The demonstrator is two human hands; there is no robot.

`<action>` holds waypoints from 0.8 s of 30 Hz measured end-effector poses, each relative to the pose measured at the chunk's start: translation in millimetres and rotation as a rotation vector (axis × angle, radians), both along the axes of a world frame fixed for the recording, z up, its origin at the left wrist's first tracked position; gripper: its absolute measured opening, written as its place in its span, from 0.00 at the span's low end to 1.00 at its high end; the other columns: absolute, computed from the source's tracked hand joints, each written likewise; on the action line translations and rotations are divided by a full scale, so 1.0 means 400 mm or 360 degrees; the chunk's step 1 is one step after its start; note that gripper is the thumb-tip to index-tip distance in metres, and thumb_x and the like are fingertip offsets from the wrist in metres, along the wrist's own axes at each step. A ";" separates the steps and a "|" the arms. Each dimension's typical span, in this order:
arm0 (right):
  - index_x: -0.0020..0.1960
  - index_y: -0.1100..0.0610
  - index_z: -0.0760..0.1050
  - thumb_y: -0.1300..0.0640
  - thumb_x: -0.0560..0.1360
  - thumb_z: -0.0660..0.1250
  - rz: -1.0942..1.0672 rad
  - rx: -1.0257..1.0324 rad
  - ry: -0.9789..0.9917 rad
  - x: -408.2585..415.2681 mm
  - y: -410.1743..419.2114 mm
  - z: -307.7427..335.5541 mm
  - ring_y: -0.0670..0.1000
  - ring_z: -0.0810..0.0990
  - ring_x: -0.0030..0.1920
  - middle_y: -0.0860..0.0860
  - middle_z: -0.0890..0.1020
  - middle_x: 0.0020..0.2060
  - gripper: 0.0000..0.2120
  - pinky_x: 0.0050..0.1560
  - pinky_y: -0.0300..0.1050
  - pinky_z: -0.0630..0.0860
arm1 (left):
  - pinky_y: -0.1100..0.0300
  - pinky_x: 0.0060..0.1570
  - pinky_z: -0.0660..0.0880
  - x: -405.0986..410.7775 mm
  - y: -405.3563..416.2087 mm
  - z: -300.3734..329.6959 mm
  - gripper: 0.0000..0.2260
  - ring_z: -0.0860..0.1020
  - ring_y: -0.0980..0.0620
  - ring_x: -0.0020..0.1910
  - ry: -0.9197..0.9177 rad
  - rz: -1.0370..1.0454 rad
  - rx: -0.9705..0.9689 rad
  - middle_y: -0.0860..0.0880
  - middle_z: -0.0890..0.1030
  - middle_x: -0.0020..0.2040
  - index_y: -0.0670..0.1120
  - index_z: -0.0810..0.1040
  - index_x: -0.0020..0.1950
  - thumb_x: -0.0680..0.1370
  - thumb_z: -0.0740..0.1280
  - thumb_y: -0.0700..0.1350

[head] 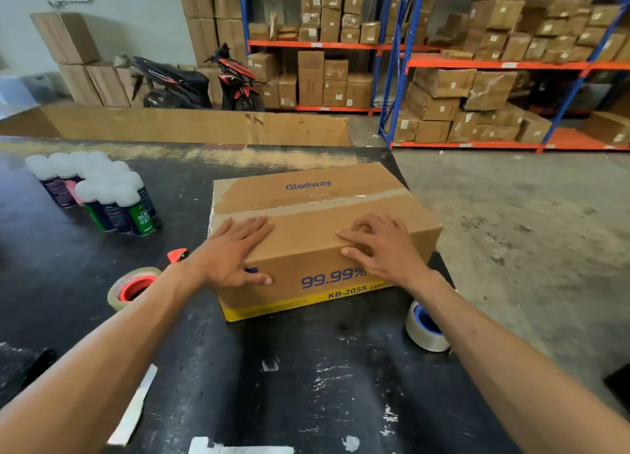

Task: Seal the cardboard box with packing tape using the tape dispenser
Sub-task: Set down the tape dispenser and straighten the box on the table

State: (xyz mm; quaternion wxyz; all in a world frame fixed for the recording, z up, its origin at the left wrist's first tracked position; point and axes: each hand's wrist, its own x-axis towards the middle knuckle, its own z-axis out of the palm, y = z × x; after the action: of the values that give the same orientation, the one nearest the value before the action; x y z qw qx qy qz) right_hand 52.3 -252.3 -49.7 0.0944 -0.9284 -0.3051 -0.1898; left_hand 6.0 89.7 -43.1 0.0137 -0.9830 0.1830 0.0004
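The box top already has tape on it — both hands press down on the lid.

The cardboard box sits on the black table, near the right edge, with its flaps shut. A strip of clear packing tape runs along the middle seam of the top, so that part looks done. The left hand lies flat and open on the near left corner, thumb down the front side, holding nothing. The right hand rests on the near right part of the top, fingers spread and a little bent, also holding nothing. The tape dispenser, with its red middle and a red bit behind, lies on the table just left of the box — nobody is touching it. A second tape roll with a blue middle sits by the right arm. I think what may be left is rubbing the tape flat, and maybe taping the ends.
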 end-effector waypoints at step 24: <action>0.79 0.40 0.55 0.33 0.67 0.72 -0.0535 0.0359 0.0820 0.030 -0.150 0.010 0.57 0.54 0.78 0.52 0.48 0.81 0.46 0.76 0.55 0.57 | 0.31 0.67 0.66 0.029 0.107 0.015 0.51 0.47 0.47 0.81 0.0101 0.0306 -0.0156 0.61 0.47 0.81 0.67 0.44 0.79 0.64 0.69 0.75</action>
State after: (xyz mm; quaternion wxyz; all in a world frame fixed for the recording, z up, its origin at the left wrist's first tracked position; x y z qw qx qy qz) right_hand 64.4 -312.4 -45.8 0.2382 -0.9669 -0.0908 0.0057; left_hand 17.7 132.5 -37.3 -0.0404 -0.9950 0.0879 0.0239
